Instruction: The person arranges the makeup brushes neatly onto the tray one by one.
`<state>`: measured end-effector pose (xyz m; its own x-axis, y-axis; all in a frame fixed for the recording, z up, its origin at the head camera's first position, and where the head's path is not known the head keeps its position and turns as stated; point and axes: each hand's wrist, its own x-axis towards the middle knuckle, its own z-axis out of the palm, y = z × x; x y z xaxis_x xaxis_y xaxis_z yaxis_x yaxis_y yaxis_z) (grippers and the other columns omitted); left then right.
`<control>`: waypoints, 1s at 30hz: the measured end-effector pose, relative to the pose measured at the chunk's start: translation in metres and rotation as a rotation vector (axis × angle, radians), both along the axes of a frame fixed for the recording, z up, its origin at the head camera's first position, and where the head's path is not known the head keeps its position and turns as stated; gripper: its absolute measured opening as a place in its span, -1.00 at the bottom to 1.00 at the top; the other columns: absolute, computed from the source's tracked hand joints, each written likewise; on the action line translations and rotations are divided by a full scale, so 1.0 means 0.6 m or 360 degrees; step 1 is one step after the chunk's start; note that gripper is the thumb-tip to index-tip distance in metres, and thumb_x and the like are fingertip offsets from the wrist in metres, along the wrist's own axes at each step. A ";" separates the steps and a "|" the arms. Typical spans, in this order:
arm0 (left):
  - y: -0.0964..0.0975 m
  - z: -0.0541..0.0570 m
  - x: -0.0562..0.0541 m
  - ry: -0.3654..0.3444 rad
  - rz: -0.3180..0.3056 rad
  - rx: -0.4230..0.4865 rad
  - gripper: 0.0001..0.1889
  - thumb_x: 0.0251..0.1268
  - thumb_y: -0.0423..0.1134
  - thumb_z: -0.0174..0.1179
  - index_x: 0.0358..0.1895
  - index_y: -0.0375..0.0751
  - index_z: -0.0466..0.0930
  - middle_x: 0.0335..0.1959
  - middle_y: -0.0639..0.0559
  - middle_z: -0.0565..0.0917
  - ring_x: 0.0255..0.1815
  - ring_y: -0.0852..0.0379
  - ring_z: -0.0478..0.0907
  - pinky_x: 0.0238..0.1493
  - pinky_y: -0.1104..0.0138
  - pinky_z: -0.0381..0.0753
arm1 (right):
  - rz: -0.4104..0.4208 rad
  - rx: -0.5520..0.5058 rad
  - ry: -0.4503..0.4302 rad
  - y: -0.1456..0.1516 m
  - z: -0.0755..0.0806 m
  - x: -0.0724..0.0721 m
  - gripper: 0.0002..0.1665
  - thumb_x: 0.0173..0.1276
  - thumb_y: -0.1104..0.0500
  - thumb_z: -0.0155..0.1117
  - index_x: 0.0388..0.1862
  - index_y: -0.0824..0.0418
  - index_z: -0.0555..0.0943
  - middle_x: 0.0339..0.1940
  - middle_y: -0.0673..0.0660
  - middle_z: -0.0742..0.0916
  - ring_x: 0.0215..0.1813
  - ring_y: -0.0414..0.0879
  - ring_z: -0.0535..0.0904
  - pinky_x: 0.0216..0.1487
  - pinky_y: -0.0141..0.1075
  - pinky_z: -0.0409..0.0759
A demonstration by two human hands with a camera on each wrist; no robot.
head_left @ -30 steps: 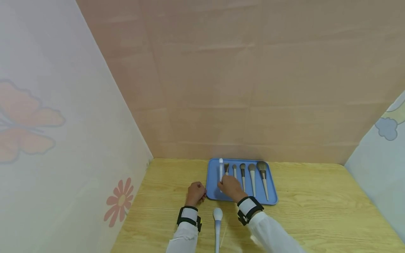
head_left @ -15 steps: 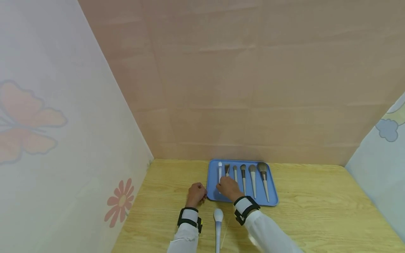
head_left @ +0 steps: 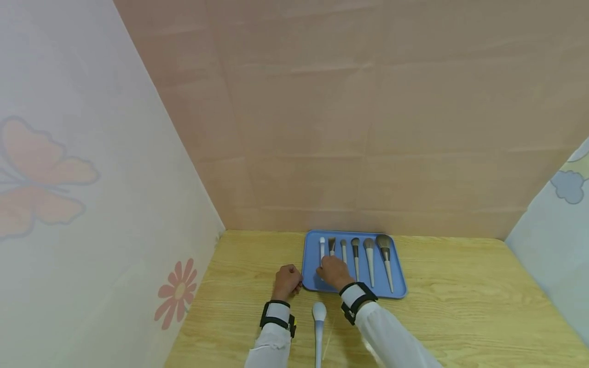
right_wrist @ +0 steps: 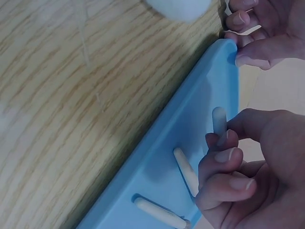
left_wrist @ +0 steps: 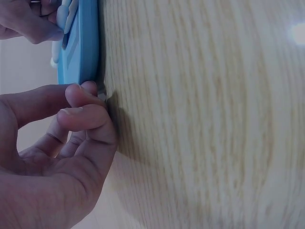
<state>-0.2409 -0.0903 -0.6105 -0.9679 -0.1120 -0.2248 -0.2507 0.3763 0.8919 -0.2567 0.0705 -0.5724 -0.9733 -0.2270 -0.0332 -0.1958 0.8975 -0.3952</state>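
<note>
At the left front corner of a blue tray (head_left: 310, 286), my left hand (head_left: 287, 280) holds the rim; the right wrist view has its thumb inside the rim and its curled fingers outside. My right hand (head_left: 334, 273) is over the tray's left part, pinching a slim white makeup brush (right_wrist: 219, 119) by its handle between thumb and fingers. That brush's white head (head_left: 322, 240) points to the back wall. Right of it in the tray lie several dark-haired makeup brushes (head_left: 370, 255) in a row, some handles partly hidden by my right hand.
A larger makeup brush (head_left: 319, 327) with a white head lies on the wooden table (head_left: 460, 291) between my forearms. Behind the tray rises a brown covered wall (head_left: 368, 153). A light wall with a red flower (head_left: 177, 294) stands to the left.
My right hand has shifted slightly toward me, and the white brush has come down and nearer with it. My left hand stays at the tray's corner.
</note>
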 end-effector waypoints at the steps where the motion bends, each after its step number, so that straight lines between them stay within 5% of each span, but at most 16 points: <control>1: 0.000 0.000 0.000 -0.0001 0.0001 0.0000 -0.81 0.20 -0.41 0.02 -0.57 -0.23 0.48 -0.73 -0.03 0.56 -0.81 0.19 0.40 -0.81 0.46 0.30 | 0.0002 0.0007 -0.0003 -0.001 -0.001 -0.001 -0.55 0.33 0.21 0.27 -0.74 0.11 0.37 -0.80 -0.05 0.39 -0.71 -0.19 0.29 -0.67 -0.35 0.20; 30: 0.001 0.003 0.003 0.0019 -0.0007 0.0030 -0.81 0.18 -0.42 0.03 -0.58 -0.23 0.48 -0.72 -0.01 0.55 -0.79 0.18 0.40 -0.80 0.45 0.32 | -0.0003 0.0151 0.0042 -0.013 -0.015 -0.002 -0.67 0.33 0.19 0.30 -0.62 0.18 0.47 -0.73 0.02 0.49 -0.67 -0.16 0.37 -0.64 -0.31 0.29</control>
<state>-0.2393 -0.0894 -0.6087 -0.9711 -0.1039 -0.2150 -0.2383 0.3603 0.9019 -0.2576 0.0628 -0.5812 -0.9746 -0.2219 -0.0288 -0.2030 0.9310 -0.3033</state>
